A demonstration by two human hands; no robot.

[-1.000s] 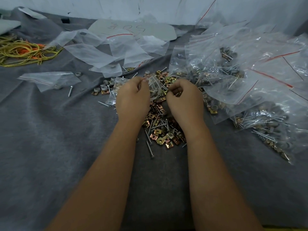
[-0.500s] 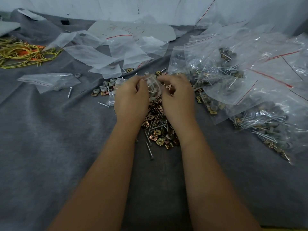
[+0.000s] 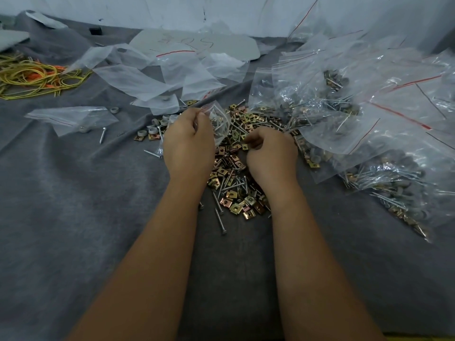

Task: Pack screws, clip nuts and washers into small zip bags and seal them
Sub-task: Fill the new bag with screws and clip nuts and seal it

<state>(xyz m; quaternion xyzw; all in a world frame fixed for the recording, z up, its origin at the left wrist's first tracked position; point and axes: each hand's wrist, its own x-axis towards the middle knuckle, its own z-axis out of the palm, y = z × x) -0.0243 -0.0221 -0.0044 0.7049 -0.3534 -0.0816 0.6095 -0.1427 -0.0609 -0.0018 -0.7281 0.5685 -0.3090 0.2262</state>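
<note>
Grey cloth (image 3: 73, 217) below white wall (image 3: 172, 11)

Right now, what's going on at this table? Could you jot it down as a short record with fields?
Left hand: holds a small zip bag with screws inside
Right hand: fingers curled over the loose pile of clip nuts and screws; what it pinches is hidden
Filled bags: heaped to the right
Empty bags: scattered at the back left
Rubber bands: far left
Surface: grey cloth

Brass-gold clip nuts (image 3: 236, 207), grey cloth (image 3: 73, 205), yellow-orange cords (image 3: 32, 77)
</note>
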